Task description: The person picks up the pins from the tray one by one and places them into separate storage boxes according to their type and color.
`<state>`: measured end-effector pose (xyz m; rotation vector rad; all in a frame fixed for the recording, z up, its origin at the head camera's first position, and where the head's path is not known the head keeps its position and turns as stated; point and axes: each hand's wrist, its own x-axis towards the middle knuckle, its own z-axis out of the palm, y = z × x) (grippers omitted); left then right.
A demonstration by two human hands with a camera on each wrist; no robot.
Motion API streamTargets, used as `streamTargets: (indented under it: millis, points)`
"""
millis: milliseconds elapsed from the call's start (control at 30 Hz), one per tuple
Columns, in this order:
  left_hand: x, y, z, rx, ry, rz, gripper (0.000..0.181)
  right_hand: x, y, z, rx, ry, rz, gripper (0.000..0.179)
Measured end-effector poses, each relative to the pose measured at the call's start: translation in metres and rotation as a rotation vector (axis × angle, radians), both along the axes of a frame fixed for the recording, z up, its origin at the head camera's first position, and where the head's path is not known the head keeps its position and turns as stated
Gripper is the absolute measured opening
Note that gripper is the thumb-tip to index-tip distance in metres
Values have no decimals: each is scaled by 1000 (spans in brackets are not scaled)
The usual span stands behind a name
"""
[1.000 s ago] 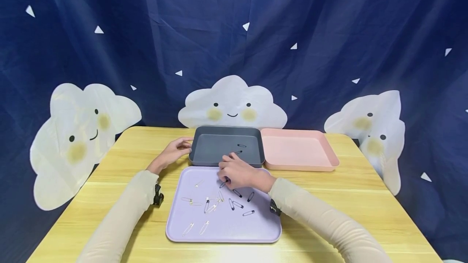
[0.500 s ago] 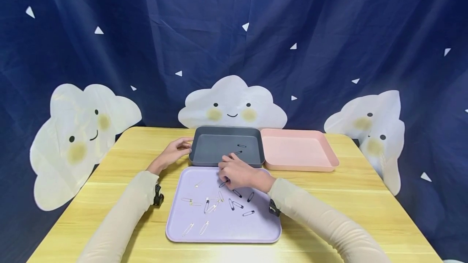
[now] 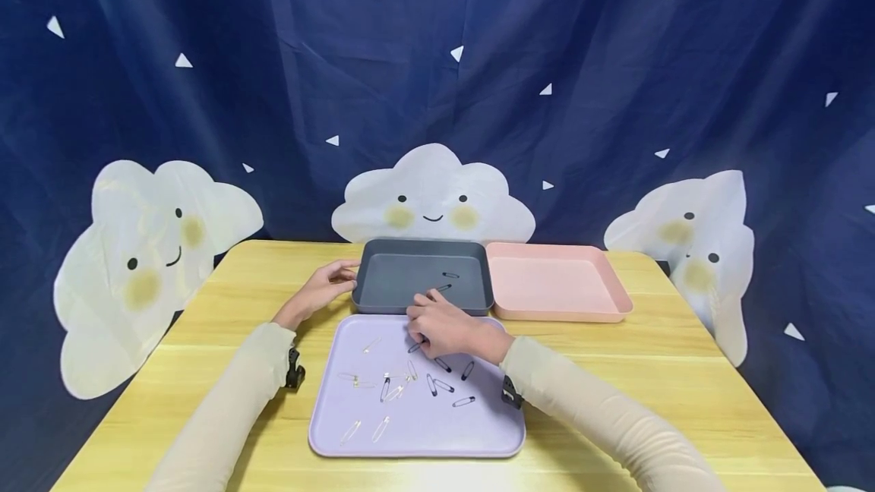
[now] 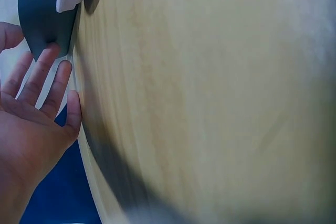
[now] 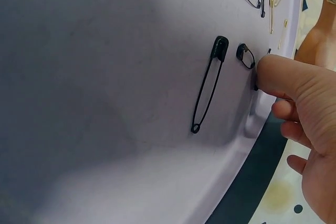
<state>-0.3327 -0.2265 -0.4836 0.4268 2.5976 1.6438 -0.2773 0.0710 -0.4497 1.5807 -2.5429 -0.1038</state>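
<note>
At the bottom of the head view, two pale sleeves reach inward over the wooden table. Low in the centre lies the lilac tray. Gold safety pins, thin, shiny and faint against the lilac, are scattered over its left half; a few overlap near the middle. Black safety pins, darker and sharply outlined, lie mostly right of centre. In the right wrist view, one shows a solid black cap, two slim wires and a coiled lower end.

Above them, the right hand bends its fingers down to a black pin; its thumb covers part of it, so I cannot tell whether it is pinched. At centre left, the left hand has loosely spread fingers, a fingertip touching the dark grey tray. Two black pins lie in that tray's right half. Farther right sits the pink tray, before a blue curtain.
</note>
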Motion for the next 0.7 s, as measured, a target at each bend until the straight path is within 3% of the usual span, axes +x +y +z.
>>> streamTargets:
  millis: [700]
  points:
    - [0, -2, -1, -18, 1, 1, 51, -1, -1, -1, 3, -27, -24, 32]
